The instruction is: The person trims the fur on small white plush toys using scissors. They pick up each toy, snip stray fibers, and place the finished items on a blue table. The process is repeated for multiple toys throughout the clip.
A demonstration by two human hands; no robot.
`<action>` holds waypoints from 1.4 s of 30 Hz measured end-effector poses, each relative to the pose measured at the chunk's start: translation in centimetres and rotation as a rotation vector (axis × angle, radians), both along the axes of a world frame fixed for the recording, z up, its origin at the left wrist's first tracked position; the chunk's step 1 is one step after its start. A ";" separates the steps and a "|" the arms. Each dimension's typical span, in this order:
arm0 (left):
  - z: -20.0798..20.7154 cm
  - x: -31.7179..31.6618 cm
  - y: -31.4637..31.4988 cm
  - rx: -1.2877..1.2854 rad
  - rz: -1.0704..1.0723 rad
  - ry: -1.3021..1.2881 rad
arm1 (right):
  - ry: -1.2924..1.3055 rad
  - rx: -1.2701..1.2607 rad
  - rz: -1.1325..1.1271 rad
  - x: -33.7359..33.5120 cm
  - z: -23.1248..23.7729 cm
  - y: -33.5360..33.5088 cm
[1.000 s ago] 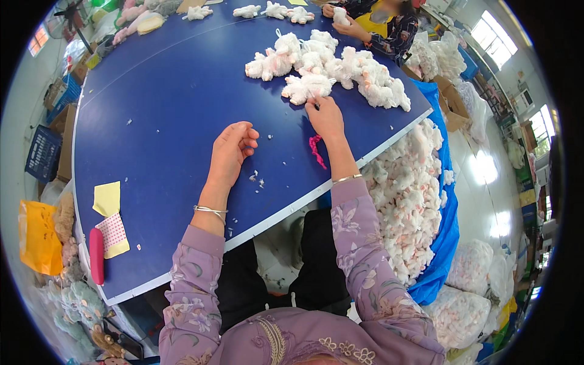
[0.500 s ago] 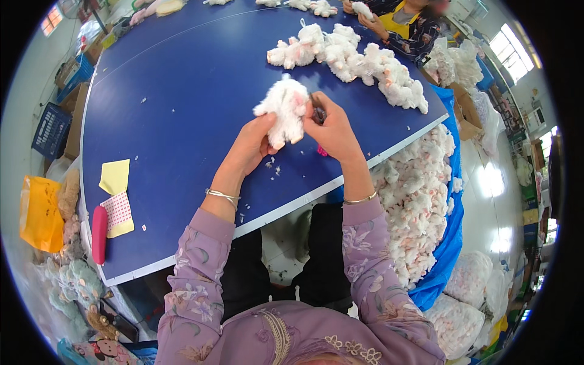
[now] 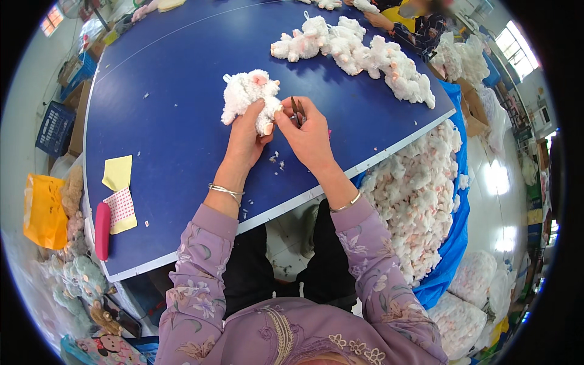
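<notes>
A small white plush toy [image 3: 242,91] with pink patches and a hanging loop is held above the blue table [image 3: 164,152]. My left hand [image 3: 246,132] is closed round its lower side, thumb on top. At the toy's right edge my right hand [image 3: 307,131] pinches near a foot and also carries small dark-bladed scissors [image 3: 297,109], their blades pointing away from me. Bits of white fluff [image 3: 277,159] lie on the table just below the hands. Part of a bright pink thing shows behind my right hand.
A row of white plush toys [image 3: 359,55] lies farther back, near a co-worker's hand [image 3: 380,19]. Right of the table, a blue sheet [image 3: 447,243] holds a large heap of similar toys [image 3: 413,201]. A pink case [image 3: 102,231] and a sticker sheet [image 3: 121,210] lie at the left.
Both hands have moved left with the plush toy, which is now turned so its loop points to the upper left. My right hand has shifted from the pink patch to a foot.
</notes>
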State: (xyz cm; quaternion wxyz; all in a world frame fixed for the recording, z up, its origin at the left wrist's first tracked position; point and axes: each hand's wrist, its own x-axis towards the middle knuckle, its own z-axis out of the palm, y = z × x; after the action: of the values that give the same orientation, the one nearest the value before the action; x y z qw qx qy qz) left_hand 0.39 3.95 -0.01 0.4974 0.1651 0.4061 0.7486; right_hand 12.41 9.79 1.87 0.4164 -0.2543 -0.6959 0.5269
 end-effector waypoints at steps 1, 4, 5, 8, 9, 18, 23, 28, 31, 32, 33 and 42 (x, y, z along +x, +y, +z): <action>-0.1 -0.2 0.0 0.012 -0.032 -0.002 | -0.004 0.019 -0.018 -0.1 0.0 0.0; -0.3 -0.4 -0.2 0.019 -0.093 -0.013 | -0.072 0.107 0.032 0.3 0.7 0.0; -0.2 -0.3 -0.2 0.004 -0.090 -0.020 | -0.070 0.175 0.054 0.3 0.5 0.2; -0.2 -0.5 -0.4 0.016 -0.124 -0.051 | -0.115 0.394 0.087 0.8 0.5 0.8; -0.2 -0.6 -0.6 0.028 -0.137 -0.062 | -0.161 0.476 0.079 1.1 0.9 0.9; 0.9 1.1 0.2 -0.012 0.178 0.008 | -0.143 0.134 0.026 0.3 -0.4 -0.8; 0.3 0.8 -0.1 -0.017 0.203 0.083 | -0.125 0.249 -0.016 -0.3 -1.0 -1.0; 0.1 0.3 -0.4 -0.011 0.135 0.123 | -0.148 0.461 -0.011 0.5 0.2 -1.5; 0.2 0.2 -0.4 -0.010 0.063 0.134 | -0.168 0.588 0.080 1.1 0.0 -1.4; -0.4 -0.8 -0.7 -0.008 -0.053 0.111 | -0.209 0.611 0.122 1.3 0.0 -1.3; -0.5 -0.8 -0.6 -0.013 -0.027 0.102 | -0.231 0.613 0.148 1.5 0.1 -1.2; -0.3 0.4 0.3 -0.006 0.159 0.112 | -0.204 0.452 0.095 1.8 0.4 -1.5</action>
State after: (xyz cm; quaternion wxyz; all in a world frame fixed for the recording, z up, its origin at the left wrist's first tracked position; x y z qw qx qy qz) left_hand 0.82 4.20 -0.28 0.4134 0.1724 0.4473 0.7742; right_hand 14.18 8.33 2.22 0.3653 -0.1737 -0.8455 0.3485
